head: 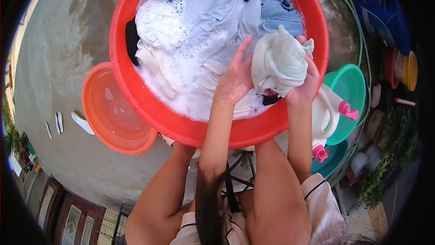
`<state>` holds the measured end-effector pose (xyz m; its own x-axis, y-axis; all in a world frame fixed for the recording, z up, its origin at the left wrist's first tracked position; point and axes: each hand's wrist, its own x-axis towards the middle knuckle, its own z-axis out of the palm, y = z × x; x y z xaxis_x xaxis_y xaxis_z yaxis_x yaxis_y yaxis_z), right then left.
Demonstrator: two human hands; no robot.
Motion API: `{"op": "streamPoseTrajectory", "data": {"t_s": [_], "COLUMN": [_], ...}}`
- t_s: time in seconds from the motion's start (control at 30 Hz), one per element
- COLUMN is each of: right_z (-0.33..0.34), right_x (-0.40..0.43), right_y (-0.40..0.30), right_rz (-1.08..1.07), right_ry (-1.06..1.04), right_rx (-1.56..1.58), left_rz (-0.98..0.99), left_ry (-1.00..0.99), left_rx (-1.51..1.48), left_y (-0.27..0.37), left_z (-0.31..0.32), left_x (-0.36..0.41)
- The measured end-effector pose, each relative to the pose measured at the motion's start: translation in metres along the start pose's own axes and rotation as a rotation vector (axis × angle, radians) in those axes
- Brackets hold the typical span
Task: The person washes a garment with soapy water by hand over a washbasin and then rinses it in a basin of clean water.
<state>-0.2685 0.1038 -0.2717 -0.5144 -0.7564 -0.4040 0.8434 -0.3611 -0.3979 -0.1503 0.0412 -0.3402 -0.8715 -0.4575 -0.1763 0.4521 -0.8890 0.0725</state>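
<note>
A large red plastic basin [153,122] stands before me, filled with sudsy water and soaking clothes. Over its right side, my right hand [307,78] holds a bunched pale, wet cloth [280,61] from beneath and behind. My left hand [238,75] is beside the cloth, palm up with fingers apart; whether its fingertips touch the cloth is hard to tell. White garments [158,24] lie at the left in the foam, a light blue garment [214,0] in the middle, and blue denim [282,17] at the upper right. Something dark and red shows just below the held cloth.
An orange basin [119,136] stands left of the red one. At the right are white bottles with pink caps [321,116], a green basin [346,102], a teal basin [331,163] and a green hose [361,41]. Shoe insoles [81,122] lie on the concrete at left.
</note>
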Motion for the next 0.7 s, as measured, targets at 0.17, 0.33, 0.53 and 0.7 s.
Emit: {"op": "streamPoseTrajectory", "data": {"t_s": [0.17, 0.33, 0.53, 0.7], "right_z": [0.029, 0.015, -0.008, -0.013], "right_x": [-0.013, -0.009, -0.004, 0.001], "right_y": [0.037, 0.051, 0.069, 0.058], "right_rz": [-0.498, -0.879, -0.712, -0.419], "right_ry": [-0.131, -0.078, 0.043, 0.119], "right_rx": [-1.399, -1.88, -1.74, -1.537], "left_rz": [0.005, 0.117, 0.138, 0.184], "left_ry": [0.21, 0.459, 0.653, 0.718], "left_rx": [-0.34, -0.098, 0.187, 0.431], "left_y": [-0.003, -0.017, -0.01, -0.01], "left_z": [0.04, 0.024, 0.02, 0.022], "left_x": [0.017, 0.023, 0.008, 0.001]}}
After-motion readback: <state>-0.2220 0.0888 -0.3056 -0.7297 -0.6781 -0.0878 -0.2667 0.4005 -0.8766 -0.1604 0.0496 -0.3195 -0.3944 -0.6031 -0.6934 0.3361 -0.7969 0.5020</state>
